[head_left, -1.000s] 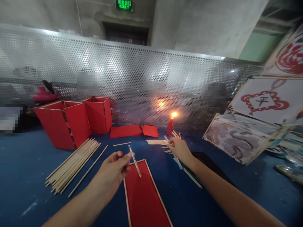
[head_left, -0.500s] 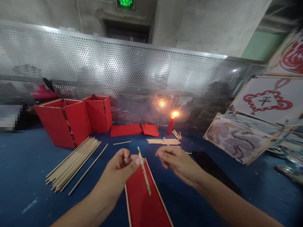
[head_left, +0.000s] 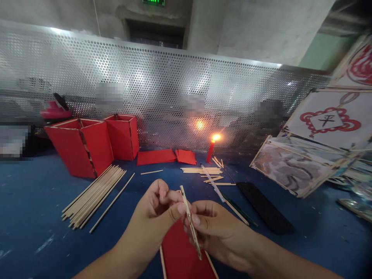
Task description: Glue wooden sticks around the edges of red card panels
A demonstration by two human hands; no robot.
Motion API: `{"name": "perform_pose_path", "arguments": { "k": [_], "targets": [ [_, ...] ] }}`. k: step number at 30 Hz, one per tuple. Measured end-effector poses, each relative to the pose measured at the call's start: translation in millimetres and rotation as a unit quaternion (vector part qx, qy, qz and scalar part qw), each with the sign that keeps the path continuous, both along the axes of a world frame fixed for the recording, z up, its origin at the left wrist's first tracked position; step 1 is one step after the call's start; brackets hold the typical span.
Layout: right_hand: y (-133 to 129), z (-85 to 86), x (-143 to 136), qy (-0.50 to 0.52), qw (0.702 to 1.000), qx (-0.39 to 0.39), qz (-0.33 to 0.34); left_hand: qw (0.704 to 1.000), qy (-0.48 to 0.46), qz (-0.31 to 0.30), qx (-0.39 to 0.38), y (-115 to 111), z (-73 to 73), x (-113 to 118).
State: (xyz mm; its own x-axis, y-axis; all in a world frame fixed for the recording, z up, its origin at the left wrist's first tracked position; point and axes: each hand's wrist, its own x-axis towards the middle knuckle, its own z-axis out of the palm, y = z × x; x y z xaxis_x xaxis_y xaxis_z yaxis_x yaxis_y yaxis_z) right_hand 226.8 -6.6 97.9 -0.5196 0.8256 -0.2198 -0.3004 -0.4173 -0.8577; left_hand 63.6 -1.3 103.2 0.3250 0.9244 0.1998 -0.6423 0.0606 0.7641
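Note:
A short wooden stick (head_left: 190, 221) with dark smudges along it is pinched by my left hand (head_left: 158, 221) near its upper end. My right hand (head_left: 216, 228) grips the same stick around its middle, thumb against its side. Beneath both hands lies a long red panel (head_left: 186, 263) with thin wooden strips along its two long edges; its far end is hidden by my hands. Beyond them a red candle (head_left: 210, 151) burns upright.
To the left lie a bundle of sticks (head_left: 93, 197) and two open red boxes (head_left: 81, 149). Red sheets (head_left: 157, 157), short sticks (head_left: 200, 170) and a clear thin tube (head_left: 213, 184) lie ahead. A black flat object (head_left: 263, 209) and painted stick-framed panels (head_left: 290, 166) are at right.
My right hand has come left and down from near the short sticks and taken hold of the stick. The stick has shifted slightly right, still held in my left hand.

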Motion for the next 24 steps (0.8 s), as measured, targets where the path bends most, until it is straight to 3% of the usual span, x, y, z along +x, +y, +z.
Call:
{"name": "perform_pose_path", "arguments": {
  "k": [4,7,9,11,12,17,24],
  "targets": [
    [-3.4,8.0,4.7,-0.020,0.997,0.077,0.023,1.000,0.005,-0.010,0.006,-6.2,-0.6,-0.2],
    [-4.3,17.3,13.4,-0.082,0.977,0.193,0.040,0.997,0.069,0.014,0.008,-0.8,-11.9,-5.9],
    [-4.6,22.2,20.2,-0.162,0.943,0.286,0.058,0.982,0.176,0.066,0.033,7.6,-24.0,-13.8],
    [-4.6,22.3,25.6,-0.248,0.889,0.377,0.085,0.934,0.320,0.129,0.099,16.5,-37.7,-23.5],
    [-4.3,20.0,27.4,-0.283,0.860,0.414,0.098,0.920,0.348,0.138,0.112,20.2,-44.4,-28.4],
    [-2.7,-6.0,29.3,-0.382,0.745,0.511,0.195,0.866,0.447,0.129,0.181,22.3,-63.3,-45.9],
    [-3.2,-20.1,28.2,-0.422,0.665,0.568,0.239,0.789,0.527,0.040,0.315,5.3,-59.4,-45.3]
  ]
}}
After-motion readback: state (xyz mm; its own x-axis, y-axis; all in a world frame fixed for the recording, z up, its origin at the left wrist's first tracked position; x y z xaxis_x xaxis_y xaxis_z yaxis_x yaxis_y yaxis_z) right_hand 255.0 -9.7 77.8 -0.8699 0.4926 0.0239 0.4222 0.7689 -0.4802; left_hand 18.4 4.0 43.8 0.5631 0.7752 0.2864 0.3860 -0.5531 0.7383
